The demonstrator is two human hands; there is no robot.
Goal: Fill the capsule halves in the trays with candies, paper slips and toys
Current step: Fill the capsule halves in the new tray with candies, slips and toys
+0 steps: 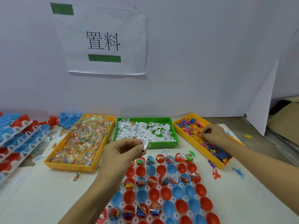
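A white tray [176,185] in front of me holds several red and blue capsule halves; some have candies, slips and toys in them, others are bare. My left hand [123,151] hovers over the tray's far left corner and pinches a paper slip [144,143]. My right hand [212,134] reaches into the yellow bin of small colourful toys [208,143], its fingertips pinched among them; what they hold is hidden. A yellow bin of wrapped candies [80,141] stands at the left and a green bin of paper slips [145,131] in the middle.
Stacked white trays of red and blue capsule halves [17,138] lie at the far left, with loose blue and red halves [66,121] behind. Stray toys [216,174] and a candy [76,177] lie on the table. A wall with a paper sign [103,41] stands close behind the bins.
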